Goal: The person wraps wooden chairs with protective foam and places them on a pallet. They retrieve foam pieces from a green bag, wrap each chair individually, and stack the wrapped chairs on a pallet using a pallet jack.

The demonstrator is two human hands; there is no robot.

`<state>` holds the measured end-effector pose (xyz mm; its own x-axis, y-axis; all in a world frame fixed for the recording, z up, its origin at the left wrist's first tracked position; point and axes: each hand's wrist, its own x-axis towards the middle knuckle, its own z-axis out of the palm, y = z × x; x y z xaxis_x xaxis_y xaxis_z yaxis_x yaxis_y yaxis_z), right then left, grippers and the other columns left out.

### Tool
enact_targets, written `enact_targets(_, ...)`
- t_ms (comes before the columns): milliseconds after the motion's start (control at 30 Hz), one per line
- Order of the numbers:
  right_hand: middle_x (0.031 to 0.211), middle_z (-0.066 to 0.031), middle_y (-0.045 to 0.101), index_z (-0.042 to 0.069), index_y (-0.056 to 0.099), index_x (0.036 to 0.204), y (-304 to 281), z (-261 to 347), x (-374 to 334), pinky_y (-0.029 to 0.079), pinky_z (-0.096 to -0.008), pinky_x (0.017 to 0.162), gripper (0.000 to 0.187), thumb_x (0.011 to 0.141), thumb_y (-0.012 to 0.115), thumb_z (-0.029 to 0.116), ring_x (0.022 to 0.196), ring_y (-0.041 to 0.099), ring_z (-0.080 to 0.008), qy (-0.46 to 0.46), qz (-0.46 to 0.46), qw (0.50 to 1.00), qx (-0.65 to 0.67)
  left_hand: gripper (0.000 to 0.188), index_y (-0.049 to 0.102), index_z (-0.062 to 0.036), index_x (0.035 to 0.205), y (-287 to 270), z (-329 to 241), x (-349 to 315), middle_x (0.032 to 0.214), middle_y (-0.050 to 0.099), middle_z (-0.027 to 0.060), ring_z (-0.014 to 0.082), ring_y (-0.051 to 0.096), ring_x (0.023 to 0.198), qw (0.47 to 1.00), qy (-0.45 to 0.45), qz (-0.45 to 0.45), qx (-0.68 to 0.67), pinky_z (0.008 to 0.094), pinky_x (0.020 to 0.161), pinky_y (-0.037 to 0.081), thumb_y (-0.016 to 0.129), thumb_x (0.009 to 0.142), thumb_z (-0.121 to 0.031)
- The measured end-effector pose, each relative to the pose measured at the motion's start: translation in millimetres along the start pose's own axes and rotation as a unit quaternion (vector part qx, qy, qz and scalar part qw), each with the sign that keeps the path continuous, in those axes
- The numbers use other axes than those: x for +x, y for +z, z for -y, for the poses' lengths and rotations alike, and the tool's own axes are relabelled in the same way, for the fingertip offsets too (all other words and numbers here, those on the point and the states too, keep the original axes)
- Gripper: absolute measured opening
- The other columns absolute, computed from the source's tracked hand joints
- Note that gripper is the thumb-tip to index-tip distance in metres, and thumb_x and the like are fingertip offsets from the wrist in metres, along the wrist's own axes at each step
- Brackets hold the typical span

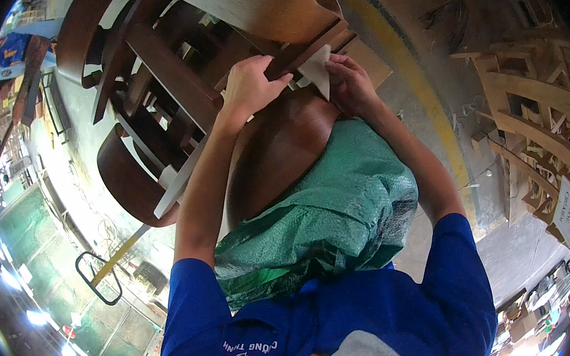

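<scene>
In front of me is a dark brown wooden chair part with a curved, glossy panel (282, 144). My left hand (249, 92) is closed around its wood near a straight rail (307, 47), thumb reaching to the right. The fingers of my right hand (353, 87) pinch a pale, folded piece (318, 72), cloth or sandpaper; I cannot tell which. This pale piece lies against the wood at the rail's right end. A green woven sack (322, 209) is draped between the panel and my body.
More dark brown chairs (166, 86) are stacked just beyond and left of my hands. Unfinished light wooden frames (533, 113) stand at the right, with a paper sign (568, 212) on them. A yellow line (420, 89) runs along the floor. A pallet-jack-like handle (99, 278) is at left.
</scene>
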<state>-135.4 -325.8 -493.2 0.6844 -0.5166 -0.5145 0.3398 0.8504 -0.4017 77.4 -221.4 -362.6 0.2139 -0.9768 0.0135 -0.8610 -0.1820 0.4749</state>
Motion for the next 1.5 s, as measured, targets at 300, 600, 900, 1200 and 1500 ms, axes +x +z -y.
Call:
enact_targets(300, 0.107, -0.0109, 0.071, -0.002, 0.063, 0.117, 31, -7, 11, 0.057, -0.0338, 0.079, 0.03, 0.094, 0.074, 0.012, 0.094, 0.068, -0.0163, -0.114, -0.025, 0.917, -0.381, 0.041, 0.072, 0.0026, 0.096, 0, -1, 0, 0.095, 0.069, 0.0205, 0.0429, 0.068, 0.09, 1.0, 0.005, 0.012, 0.013, 0.048, 0.077, 0.055, 0.085, 0.078, -0.032)
enact_targets(600, 0.107, -0.0137, 0.069, -0.004, 0.061, 0.116, 61, 45, -71, 0.06, -0.0368, 0.081, 0.026, 0.094, 0.067, 0.009, 0.094, 0.071, -0.0239, -0.193, -0.16, 0.927, -0.278, 0.044, 0.075, -0.001, 0.104, -8, 19, -20, 0.098, 0.071, 0.0162, 0.0366, 0.068, 0.095, 0.995, 0.052, 0.027, 0.083, 0.0478, 0.084, 0.054, 0.082, 0.079, -0.036)
enact_targets(900, 0.107, -0.0135, 0.074, 0.007, 0.071, 0.122, 275, -40, -60, 0.058, -0.0346, 0.083, 0.033, 0.092, 0.078, 0.018, 0.104, 0.072, -0.0198, -0.22, 0.201, 0.739, -0.604, 0.032, 0.074, -0.0052, 0.105, -148, 231, 13, 0.096, 0.074, 0.0154, 0.034, 0.072, 0.092, 0.964, -0.124, -0.229, 0.06, 0.0433, 0.082, 0.057, 0.071, 0.096, -0.036)
enact_targets(1200, 0.102, -0.0167, 0.072, -0.001, 0.064, 0.129, 342, -149, 303, 0.057, -0.033, 0.049, 0.036, 0.097, 0.065, 0.016, 0.062, 0.071, -0.0208, -0.346, -0.116, 0.749, -0.553, 0.076, 0.043, -0.0071, 0.148, -185, 421, 102, 0.147, 0.053, 0.0204, 0.0409, 0.049, 0.137, 0.941, -0.215, -0.147, 0.214, 0.0567, 0.114, 0.034, 0.07, 0.094, -0.053)
enact_targets(1500, 0.094, -0.0212, 0.076, -0.009, 0.067, 0.12, 365, -152, 371, 0.066, -0.0358, 0.06, 0.031, 0.093, 0.063, 0.006, 0.071, 0.078, -0.0273, -0.363, -0.14, 0.757, -0.525, 0.048, 0.068, -0.0004, 0.117, -190, 417, 117, 0.117, 0.072, 0.0212, 0.037, 0.065, 0.118, 0.938, -0.231, -0.19, 0.176, 0.0528, 0.103, 0.042, 0.067, 0.099, -0.045)
